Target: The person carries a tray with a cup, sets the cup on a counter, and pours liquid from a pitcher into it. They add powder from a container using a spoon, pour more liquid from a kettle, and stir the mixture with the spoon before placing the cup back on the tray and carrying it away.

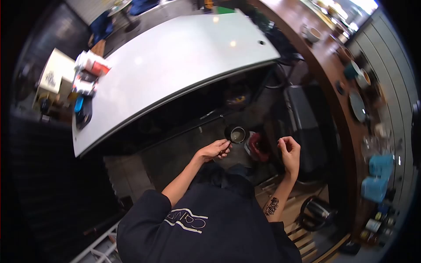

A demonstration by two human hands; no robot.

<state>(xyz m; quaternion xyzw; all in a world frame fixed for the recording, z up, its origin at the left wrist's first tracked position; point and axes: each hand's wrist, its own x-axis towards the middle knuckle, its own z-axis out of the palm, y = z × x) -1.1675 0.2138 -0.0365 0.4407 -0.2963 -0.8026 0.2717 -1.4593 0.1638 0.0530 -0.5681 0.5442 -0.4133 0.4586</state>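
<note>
The left hand [215, 150] is clamped on the cup [237, 135] by its handle; the cup lies just beyond those fingers, toward the right hand [290, 153], well apart, fingertips together.

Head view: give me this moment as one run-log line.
left hand: holding dark cup | right hand: curled, no held item discernible | white tabletop: ahead | kettle: lower right of view

The left hand [215, 150] holds a dark cup [237, 134] before a white counter [175, 65], the right hand [290, 151] apart from both.
</note>
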